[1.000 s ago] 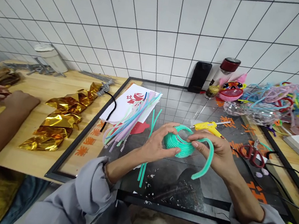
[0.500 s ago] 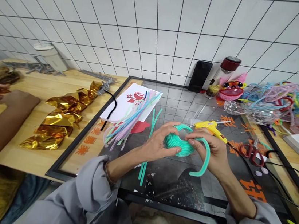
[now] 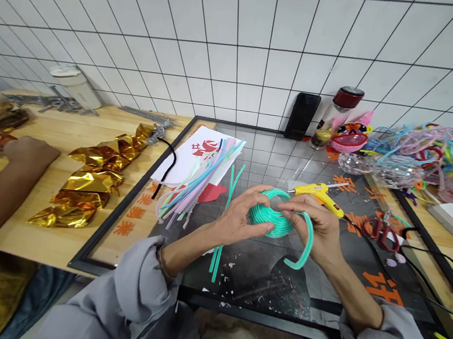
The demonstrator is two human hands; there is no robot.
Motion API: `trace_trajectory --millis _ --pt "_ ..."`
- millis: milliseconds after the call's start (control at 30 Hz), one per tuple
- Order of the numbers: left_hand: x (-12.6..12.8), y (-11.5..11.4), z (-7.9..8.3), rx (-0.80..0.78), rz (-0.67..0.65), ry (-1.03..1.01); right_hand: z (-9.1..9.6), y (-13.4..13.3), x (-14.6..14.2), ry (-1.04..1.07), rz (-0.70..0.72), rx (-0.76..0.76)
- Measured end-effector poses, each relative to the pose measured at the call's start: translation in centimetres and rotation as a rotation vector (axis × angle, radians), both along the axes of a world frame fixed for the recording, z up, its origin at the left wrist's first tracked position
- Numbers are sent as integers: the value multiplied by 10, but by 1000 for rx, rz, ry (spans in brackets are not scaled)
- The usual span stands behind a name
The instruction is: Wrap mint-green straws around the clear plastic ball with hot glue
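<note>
A bowl-shaped coil of green pipe cleaner (image 3: 273, 223) is held above the glass tabletop, its round opening facing up. My left hand (image 3: 241, 211) grips its left side, thumb below and fingers at the upper rim. My right hand (image 3: 317, 226) pinches the pipe cleaner at the coil's right rim. From that pinch a loose green tail (image 3: 306, 246) curves down and ends in a small hook. Just behind my right hand lies a yellow glue gun (image 3: 321, 196). Two straight green pipe cleaners (image 3: 221, 241) rest beside my left forearm.
A bundle of pastel pipe cleaners (image 3: 199, 182) lies over white paper (image 3: 181, 152). Red-handled scissors (image 3: 382, 234) and a black cable are at right, below a tangled pipe-cleaner heap (image 3: 429, 151). A phone (image 3: 302, 115) and bottle (image 3: 333, 117) stand by the wall. Another person's arm (image 3: 3, 179) is at left, near gold foil (image 3: 91, 185).
My right hand has shifted slightly left along the rim, and the loose green tail has swung slightly left and down with it. My left hand keeps its grip on the coil.
</note>
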State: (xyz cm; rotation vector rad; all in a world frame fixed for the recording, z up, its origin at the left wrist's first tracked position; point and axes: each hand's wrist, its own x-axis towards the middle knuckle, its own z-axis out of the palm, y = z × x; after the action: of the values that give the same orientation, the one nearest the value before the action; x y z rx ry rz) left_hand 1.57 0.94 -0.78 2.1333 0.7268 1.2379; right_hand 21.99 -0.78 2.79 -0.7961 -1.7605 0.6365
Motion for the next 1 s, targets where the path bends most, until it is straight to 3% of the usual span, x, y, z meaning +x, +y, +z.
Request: trace_trajectory --millis 633,1000 --pt "-2 2 -2 11 -16 -1 -3 0 -3 -56 -29 127" --pt "0 1 -8 -100 -47 -71 -3 0 -4 -51 -43 126"
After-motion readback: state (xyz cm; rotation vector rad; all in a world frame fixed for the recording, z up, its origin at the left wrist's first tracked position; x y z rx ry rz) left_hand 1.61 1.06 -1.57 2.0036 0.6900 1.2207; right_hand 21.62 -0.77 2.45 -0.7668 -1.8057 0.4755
